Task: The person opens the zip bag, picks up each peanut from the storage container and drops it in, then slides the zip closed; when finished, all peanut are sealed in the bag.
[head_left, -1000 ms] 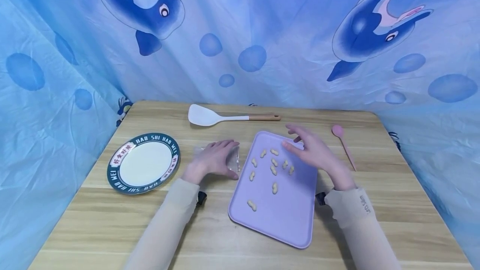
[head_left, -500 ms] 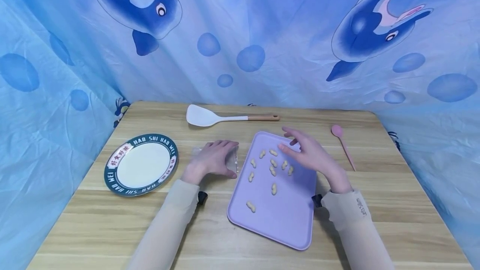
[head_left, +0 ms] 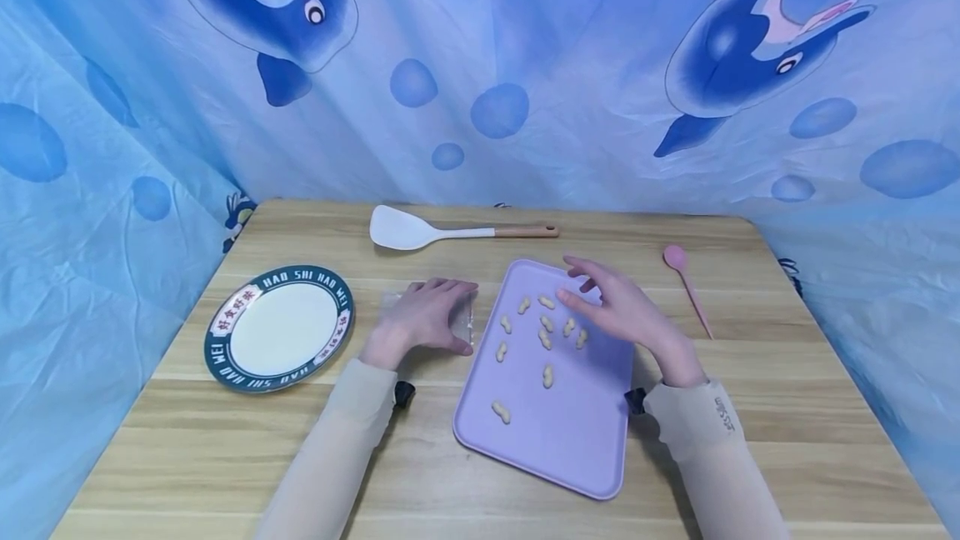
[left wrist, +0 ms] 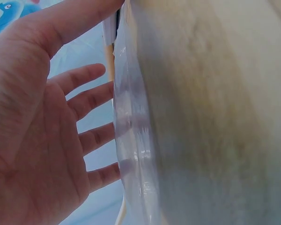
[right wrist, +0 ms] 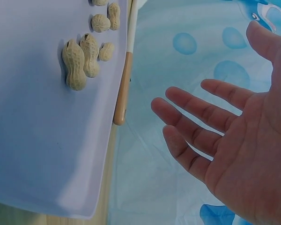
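My left hand (head_left: 423, 315) is over a clear plastic bag (head_left: 462, 322), fingers spread and gently bent. In the left wrist view the fingertips reach right to the surface of the crinkled bag (left wrist: 139, 145), and the palm is bare. My right hand (head_left: 622, 307) hovers above the far right part of a lilac tray (head_left: 577, 452), its fingers loose with nothing between them. Several unshelled peanuts (head_left: 547, 376) lie scattered on the tray, mostly in its far half. From the right wrist, the peanuts (right wrist: 75, 64) appear left of the relaxed fingers. My left hand partly hides the bag.
A white plate (head_left: 285, 328) with a dark green lettered rim is at the left. Along the table's back edge lies a white spatula (head_left: 405, 229) with a wooden handle. A pink spoon (head_left: 677, 258) is at the right. A blue dolphin-print curtain (head_left: 585, 107) encloses the table.
My right hand has shifted slightly left over the tray during the last second. The left hand keeps its place at the bag, and the peanuts lie as before.
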The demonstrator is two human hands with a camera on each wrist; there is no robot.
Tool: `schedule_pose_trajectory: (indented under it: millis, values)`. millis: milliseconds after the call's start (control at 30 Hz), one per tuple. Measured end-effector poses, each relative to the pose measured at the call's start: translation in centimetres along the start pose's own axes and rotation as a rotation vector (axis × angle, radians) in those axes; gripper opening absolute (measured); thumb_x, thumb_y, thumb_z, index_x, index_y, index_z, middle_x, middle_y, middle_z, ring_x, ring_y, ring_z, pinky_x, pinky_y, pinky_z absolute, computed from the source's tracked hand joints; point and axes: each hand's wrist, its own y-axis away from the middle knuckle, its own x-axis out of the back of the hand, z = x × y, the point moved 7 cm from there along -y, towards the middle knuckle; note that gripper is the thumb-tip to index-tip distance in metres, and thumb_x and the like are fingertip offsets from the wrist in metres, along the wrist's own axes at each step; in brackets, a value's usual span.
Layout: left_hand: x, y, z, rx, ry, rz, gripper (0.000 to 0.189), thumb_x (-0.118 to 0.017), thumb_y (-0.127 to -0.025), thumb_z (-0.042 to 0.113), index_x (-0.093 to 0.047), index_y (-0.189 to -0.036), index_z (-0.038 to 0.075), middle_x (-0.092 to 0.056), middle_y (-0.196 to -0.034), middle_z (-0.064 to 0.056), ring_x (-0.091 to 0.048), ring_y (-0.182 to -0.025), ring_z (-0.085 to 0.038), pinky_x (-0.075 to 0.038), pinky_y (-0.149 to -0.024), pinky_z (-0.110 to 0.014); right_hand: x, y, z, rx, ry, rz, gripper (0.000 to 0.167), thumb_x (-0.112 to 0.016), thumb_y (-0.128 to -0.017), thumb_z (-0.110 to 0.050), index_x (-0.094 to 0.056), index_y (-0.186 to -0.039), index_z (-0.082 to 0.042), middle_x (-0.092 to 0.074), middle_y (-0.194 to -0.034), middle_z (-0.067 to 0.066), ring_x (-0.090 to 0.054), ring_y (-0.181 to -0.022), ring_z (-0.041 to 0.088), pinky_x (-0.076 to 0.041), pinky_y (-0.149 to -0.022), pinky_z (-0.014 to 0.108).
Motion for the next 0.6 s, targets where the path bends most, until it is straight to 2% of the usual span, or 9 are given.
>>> schedule_pose_trajectory:
  millis: [300, 600]
  values:
    - [-0.02, 0.15, -0.15, -0.011, -0.017, -0.037, 0.099, -0.086, -0.065, 0.053, -0.045, -0.15, 0.021, -0.042, -0.154, -0.002, -0.034, -0.142, -0.029, -0.024, -0.114, -0.058, -0.24, 0.04, 0.25, 0.001, 0.001, -0.006, 0.066, -0.062, -0.097, -0.043, -0.044, -0.15, -0.008, -0.058, -0.137, 0.015, -0.062, -0.108, 0.029, -0.053, -0.085, 0.048]
    - [0.01, 0.06, -0.16, -0.028, -0.028, -0.019, 0.095, -0.086, -0.066, 0.053, -0.048, -0.148, 0.02, -0.046, -0.152, -0.003, -0.036, -0.141, -0.03, -0.023, -0.115, -0.058, -0.34, 0.05, 0.35, 0.003, 0.008, -0.014, 0.068, -0.062, -0.097, -0.045, -0.045, -0.149, -0.006, -0.061, -0.133, 0.015, -0.062, -0.108, 0.028, -0.053, -0.084, 0.049]
